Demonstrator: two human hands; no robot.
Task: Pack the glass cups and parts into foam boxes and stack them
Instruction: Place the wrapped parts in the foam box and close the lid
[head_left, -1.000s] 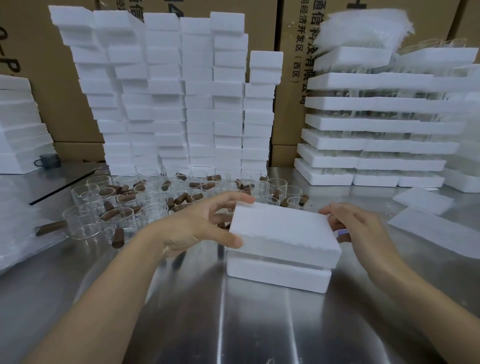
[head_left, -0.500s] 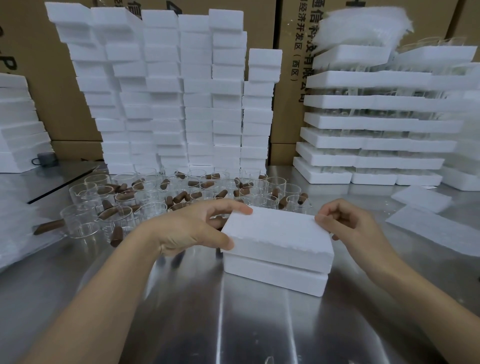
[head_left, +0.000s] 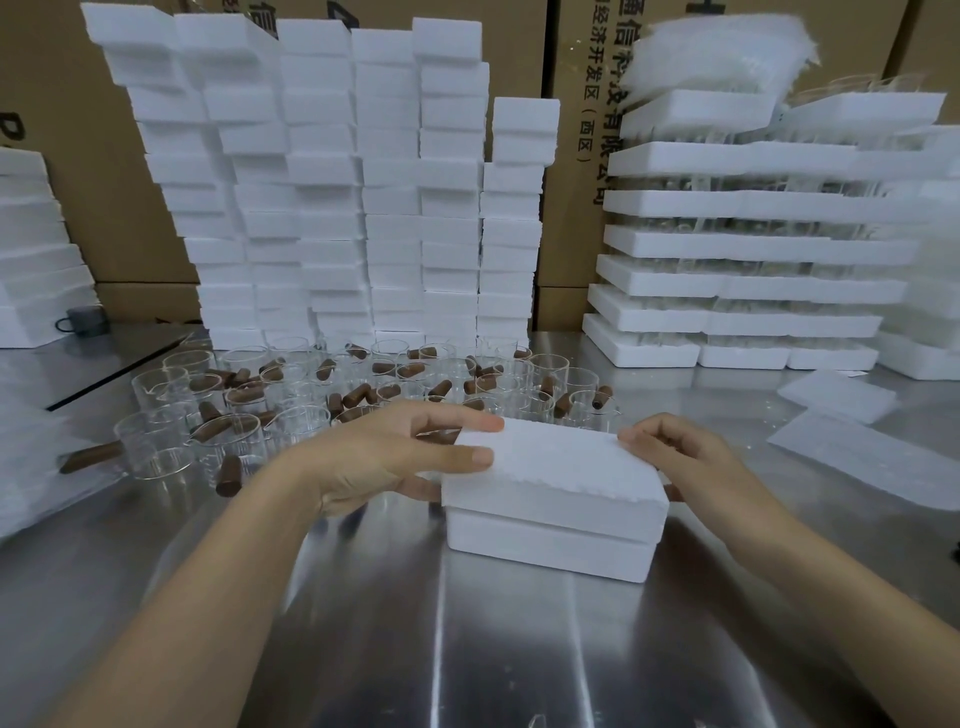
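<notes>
left hand (head_left: 395, 457): grip clasps the left end of the foam lid (head_left: 556, 467). Two digits lie flat on its top; another shows lower down against the side.
right hand (head_left: 691, 467): grip grasps the lid's right end, with curled fingertips on the far right top edge and the thumb low on the right wall.
foam lid: sits between the two grips on the foam base (head_left: 545, 545). The seam shows along the whole front, and the lid looks slightly skewed on the base.
foam base: directly under both grips, resting on the surface (head_left: 467, 649).
box contents: hidden by the lid, cannot tell.
glass cups (head_left: 156, 447): a crowd of clear cups stands beyond and left of the left grip and runs behind the box towards the right grip.
brown parts (head_left: 228, 475): short brown cylinders scattered among the cups; one lies just left of the left wrist.
foam box stacks (head_left: 332, 182): tall white columns well beyond both grips, behind the cups.
foam trays (head_left: 727, 244): layered stack beyond and right of the right grip, with glassware between the layers.
foam sheets (head_left: 857, 457): flat pieces on the surface, right of the right grip.
cardboard cartons (head_left: 566, 156): behind the stacks, printed with characters.
</notes>
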